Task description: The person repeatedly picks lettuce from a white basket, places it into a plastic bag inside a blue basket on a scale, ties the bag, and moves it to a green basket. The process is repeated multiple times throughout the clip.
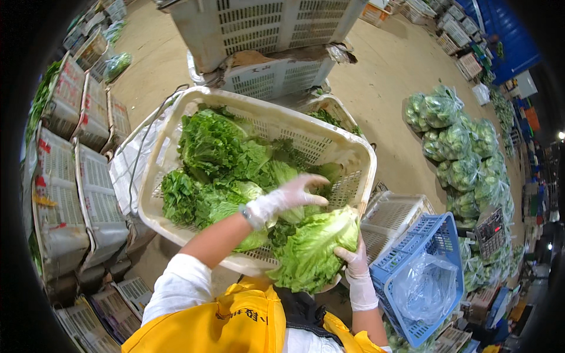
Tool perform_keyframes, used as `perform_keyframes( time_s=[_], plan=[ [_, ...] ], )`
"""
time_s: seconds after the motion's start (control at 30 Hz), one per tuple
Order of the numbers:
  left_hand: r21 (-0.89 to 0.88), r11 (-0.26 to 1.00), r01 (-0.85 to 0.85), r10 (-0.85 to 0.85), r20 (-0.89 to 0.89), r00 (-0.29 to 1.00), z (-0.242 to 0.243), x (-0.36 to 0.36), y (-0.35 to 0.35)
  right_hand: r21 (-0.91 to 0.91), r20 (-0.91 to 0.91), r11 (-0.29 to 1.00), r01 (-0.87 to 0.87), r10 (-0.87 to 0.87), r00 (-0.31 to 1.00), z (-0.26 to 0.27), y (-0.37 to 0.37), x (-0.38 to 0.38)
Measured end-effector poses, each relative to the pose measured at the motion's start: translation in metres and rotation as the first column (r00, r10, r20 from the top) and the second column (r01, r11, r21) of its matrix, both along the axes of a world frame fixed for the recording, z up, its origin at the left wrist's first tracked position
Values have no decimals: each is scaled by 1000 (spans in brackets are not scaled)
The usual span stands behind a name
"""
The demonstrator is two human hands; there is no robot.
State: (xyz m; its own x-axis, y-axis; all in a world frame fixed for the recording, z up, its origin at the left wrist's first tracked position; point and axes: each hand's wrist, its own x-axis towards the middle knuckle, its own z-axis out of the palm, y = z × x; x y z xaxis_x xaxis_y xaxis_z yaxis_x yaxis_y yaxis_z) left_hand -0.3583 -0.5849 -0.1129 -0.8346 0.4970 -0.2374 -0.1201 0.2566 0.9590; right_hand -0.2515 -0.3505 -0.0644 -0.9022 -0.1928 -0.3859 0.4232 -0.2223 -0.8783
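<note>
A head of leafy lettuce (320, 247) lies in my right hand (355, 260), which wears a thin whitish glove and grips it near its base at the right. Gloved too, my left hand (295, 194) is spread over the white plastic crate (247, 99), slightly blurred, its fingers apart and just above the held lettuce. Inside the crate are several green lettuce heads (212, 141), mostly at its left and middle. The held head overlaps the crate's near right corner.
Beyond the crate stand stacked white crates (265, 79). A blue plastic basket (415, 256) with a clear plastic bag (426, 287) is at the right, near a scale display (490, 231) and bagged green vegetables (454, 141). More crates (59, 203) line the left.
</note>
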Motion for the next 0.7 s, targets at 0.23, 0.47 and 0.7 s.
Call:
perform_keyframes(
  time_s=[0.23, 0.47, 0.7],
  plan=[
    [-931, 357, 83, -692, -203, 693, -142, -63, -21, -35, 131, 992, 122, -116, 985, -23, 31, 37],
    [-905, 354, 237, -846, -202, 494, -129, -101, -33, -14, 94, 987, 163, -161, 982, -10, 30, 40],
    [-690, 713, 125, -608, -519, 600, -96, -92, -81, 43, -111, 980, 193, -188, 976, 14, 44, 25]
  ],
)
